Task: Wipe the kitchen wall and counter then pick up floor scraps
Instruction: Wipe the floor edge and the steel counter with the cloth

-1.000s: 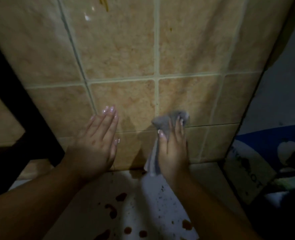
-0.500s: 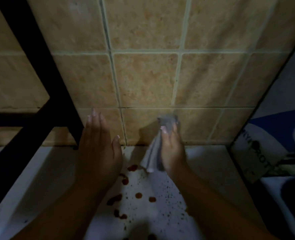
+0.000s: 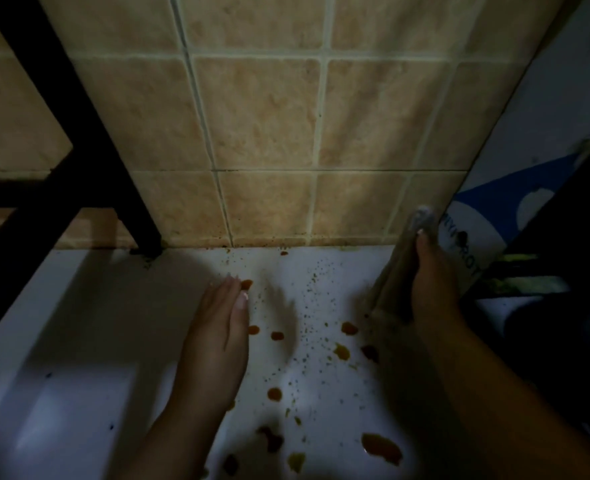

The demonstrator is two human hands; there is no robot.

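A black frame point(image 3: 78, 161) leans across the tiled wall point(image 3: 262, 112) at far left. To its right the left hand point(image 3: 217, 337) hovers flat over the white counter point(image 3: 78, 341), fingers straight and together, holding nothing. Orange-red spots point(image 3: 276, 336) and dark specks point(image 3: 307, 299) lie just right of it. Further right, the right hand point(image 3: 432, 289) grips a blurred grey cloth point(image 3: 395, 271), which hangs on the hand's left side above the counter, near the wall's base.

Domestic kitchen: beige tiled wall point(image 3: 262, 112) at 12 o'clock meets a white counter point(image 3: 89, 341) spattered with red-brown food stains point(image 3: 380, 447) toward 6 o'clock.
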